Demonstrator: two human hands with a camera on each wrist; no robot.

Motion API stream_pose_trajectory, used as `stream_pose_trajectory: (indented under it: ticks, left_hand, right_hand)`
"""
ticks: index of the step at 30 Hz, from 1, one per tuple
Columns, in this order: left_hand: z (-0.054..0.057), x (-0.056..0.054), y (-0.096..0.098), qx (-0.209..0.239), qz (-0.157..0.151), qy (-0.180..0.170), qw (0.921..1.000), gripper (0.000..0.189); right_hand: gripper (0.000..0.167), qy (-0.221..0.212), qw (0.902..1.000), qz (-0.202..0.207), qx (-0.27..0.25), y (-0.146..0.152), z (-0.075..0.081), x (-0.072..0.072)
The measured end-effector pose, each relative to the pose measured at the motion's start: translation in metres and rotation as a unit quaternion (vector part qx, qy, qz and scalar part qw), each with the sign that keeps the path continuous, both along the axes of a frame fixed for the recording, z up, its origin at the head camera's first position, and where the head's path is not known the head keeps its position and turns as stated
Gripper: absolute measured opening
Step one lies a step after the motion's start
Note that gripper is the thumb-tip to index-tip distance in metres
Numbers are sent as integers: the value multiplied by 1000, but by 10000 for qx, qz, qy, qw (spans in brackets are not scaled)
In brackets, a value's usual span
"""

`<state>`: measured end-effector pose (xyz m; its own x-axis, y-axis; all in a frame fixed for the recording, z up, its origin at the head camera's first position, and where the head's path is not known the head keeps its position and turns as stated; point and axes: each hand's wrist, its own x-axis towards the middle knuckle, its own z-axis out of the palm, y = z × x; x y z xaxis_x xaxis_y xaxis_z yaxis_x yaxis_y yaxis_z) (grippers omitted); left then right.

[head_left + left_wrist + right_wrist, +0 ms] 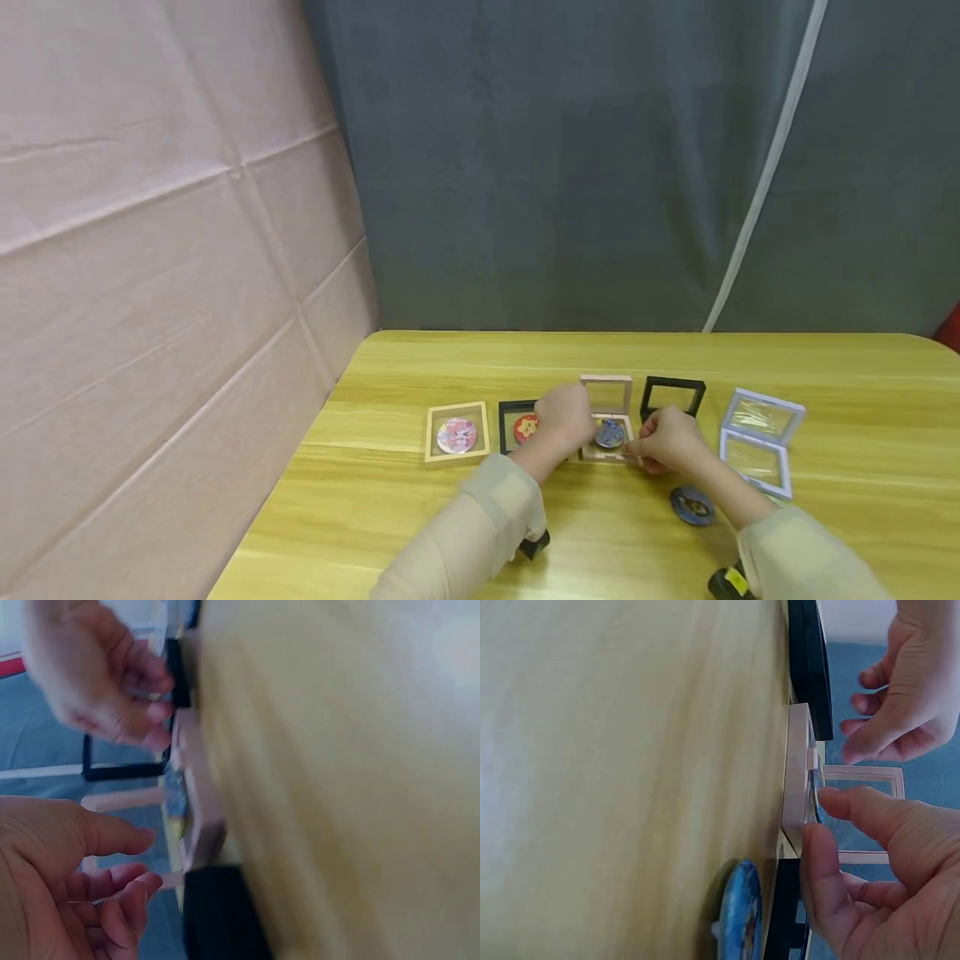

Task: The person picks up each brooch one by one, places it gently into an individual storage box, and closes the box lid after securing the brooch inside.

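A pink square display frame (606,378) stands with its lid raised, and a round blue badge (610,433) lies in its base. At the frame's left side is my left hand (566,414), holding nothing; its fingers are loosely bent with the thumb apart in the left wrist view. My right hand (671,442) is at the frame's right edge. In the right wrist view its thumb (855,806) reaches the badge's edge, with the forefinger (821,859) beside the frame's end and a small gap between them.
Left of the pink frame are a black frame (504,433) with a red badge and a cream frame (428,437) with a pink badge. Rightward stand a raised black frame (675,382) and an opened lilac frame (750,435). A loose blue badge (692,506) lies near my right forearm.
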<state>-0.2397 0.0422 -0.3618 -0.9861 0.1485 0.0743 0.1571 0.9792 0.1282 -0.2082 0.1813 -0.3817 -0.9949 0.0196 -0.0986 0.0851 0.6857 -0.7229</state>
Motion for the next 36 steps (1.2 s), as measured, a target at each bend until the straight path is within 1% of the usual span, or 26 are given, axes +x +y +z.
stream_pose_trajectory:
  ticks: [3,4,6,8,9,11,13,15,18,20,22,25,28,32,36]
  left_hand:
    - [7,-2,-7,295,68,-46,9995,10]
    - [9,-3,-9,436,54,-64,9990,14]
    - [14,-5,-11,739,-2,-99,9972,35]
    - [16,-6,-12,1039,-104,-203,9943,50]
    - [17,-7,-12,1140,-150,-276,9930,54]
    - [19,-10,-11,1281,-229,-384,9908,56]
    - [20,-12,-9,1345,-246,-526,9892,56]
    - [21,-13,-8,1319,-250,-676,9886,54]
    - [21,-14,-6,1255,-244,-785,9887,48]
    - [21,-14,-6,1249,-263,-811,9885,45]
    - [21,-14,-7,1314,-309,-755,9880,43]
    - [20,-14,-10,1481,-461,-700,9854,40]
    - [20,-13,-13,1807,-676,-761,9783,33]
    - [20,-14,-17,2181,-815,-900,9683,30]
    - [19,-16,-18,2310,-827,-939,9649,29]
  right_hand:
    - [39,119,9997,188,105,1,-2,1]
    - [42,160,9994,257,184,0,-2,1]
    - [46,245,9984,362,359,-1,-3,1]
    - [49,329,9972,416,522,-3,-3,1]
    - [50,367,9966,424,595,-4,-4,0]
    - [50,408,9959,396,707,-6,-4,1]
    - [51,454,9955,357,755,-8,-3,2]
    - [51,493,9950,323,801,-9,-3,3]
    - [50,598,9937,325,889,-11,-1,4]
    - [48,625,9931,323,940,-12,1,4]
    - [44,644,9925,331,988,-13,2,4]
    - [41,640,9922,327,1017,-14,3,3]
    - [39,658,9921,344,1014,-14,2,3]
    - [39,687,9919,384,997,-13,1,3]
    - [37,698,9917,395,1002,-13,0,3]
